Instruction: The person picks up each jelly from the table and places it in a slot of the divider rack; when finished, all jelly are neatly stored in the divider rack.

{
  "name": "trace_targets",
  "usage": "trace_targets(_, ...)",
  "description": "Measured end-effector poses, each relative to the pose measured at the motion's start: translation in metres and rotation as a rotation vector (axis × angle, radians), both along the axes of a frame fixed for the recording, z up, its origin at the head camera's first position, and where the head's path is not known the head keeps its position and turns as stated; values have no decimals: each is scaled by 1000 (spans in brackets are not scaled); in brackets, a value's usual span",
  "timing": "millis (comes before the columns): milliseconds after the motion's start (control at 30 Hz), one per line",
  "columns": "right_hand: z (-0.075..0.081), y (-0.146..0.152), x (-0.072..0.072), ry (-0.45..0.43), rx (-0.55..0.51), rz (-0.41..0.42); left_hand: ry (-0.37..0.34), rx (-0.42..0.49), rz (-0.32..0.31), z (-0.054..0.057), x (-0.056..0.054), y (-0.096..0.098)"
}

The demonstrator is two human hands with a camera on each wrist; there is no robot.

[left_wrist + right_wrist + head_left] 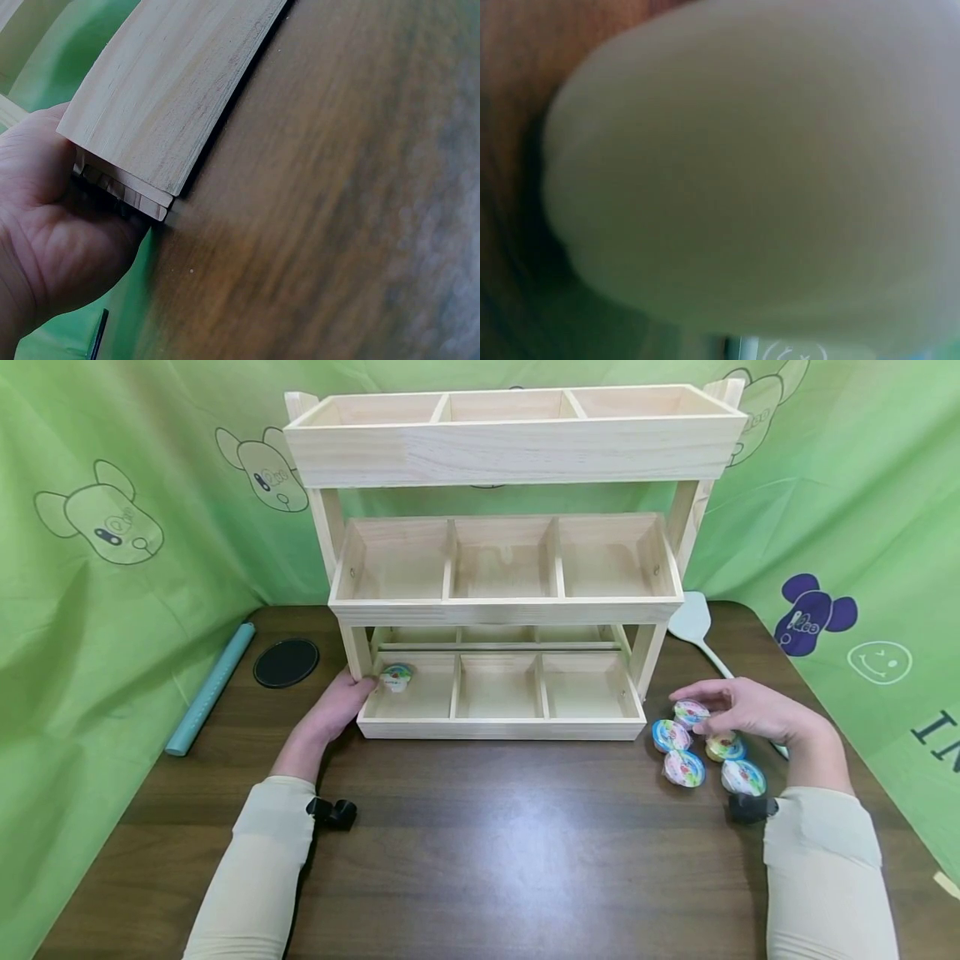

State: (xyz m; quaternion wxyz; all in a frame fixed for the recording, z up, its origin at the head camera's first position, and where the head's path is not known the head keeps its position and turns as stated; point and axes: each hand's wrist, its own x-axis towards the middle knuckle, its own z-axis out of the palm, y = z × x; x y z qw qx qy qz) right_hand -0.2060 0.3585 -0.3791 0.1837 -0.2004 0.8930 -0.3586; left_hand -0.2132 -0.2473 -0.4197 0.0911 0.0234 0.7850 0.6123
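Note:
A three-tier wooden shelf (502, 727) stands on the brown table, each tier split into compartments. My left hand (339, 703) grips the left end of its bottom tier, thumb over the side wall. In the left wrist view, that hand (56, 217) wraps round the end of the wooden tier (176, 97). One small jelly cup (396, 677) with a printed lid sits in the bottom left compartment. Right of the shelf, my right hand (757, 714) pinches a jelly cup (691, 712) between thumb and fingers. Several more cups (683, 768) lie below it. A pale blur (742, 172) hides that hand in the right wrist view.
A white spatula (691, 620) lies behind the right hand, its handle passing under the forearm. At the left are a light blue roll (211, 689) and a black round disc (287, 662). Green printed cloth (150, 585) hangs round the table's back and sides.

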Motion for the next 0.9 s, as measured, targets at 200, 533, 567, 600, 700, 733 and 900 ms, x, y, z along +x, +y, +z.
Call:
trace_targets(200, 8, 3, 3, 111, 64, -87, -3, -5, 1, 1, 0, 1)
trace_targets(533, 22, -2, 5, 121, 92, -80, -8, -15, 0, 1, 1, -1)
trace_targets(567, 24, -3, 6, 117, 88, -75, -8, -16, 0, 1, 1, -1)
trace_targets(600, 25, -4, 6, 117, 85, -69, -8, -18, 0, 1, 1, -1)
trace_targets(700, 28, -8, 8, 110, 37, -54, -7, -20, -2, 1, 1, -1)
trace_targets(733, 29, -9, 9, 106, 16, -51, -7, -21, -2, 1, 1, -1)
trace_targets(900, 35, -14, 13, 80, -87, -19, -10, -20, -1, 0, 0, -1)
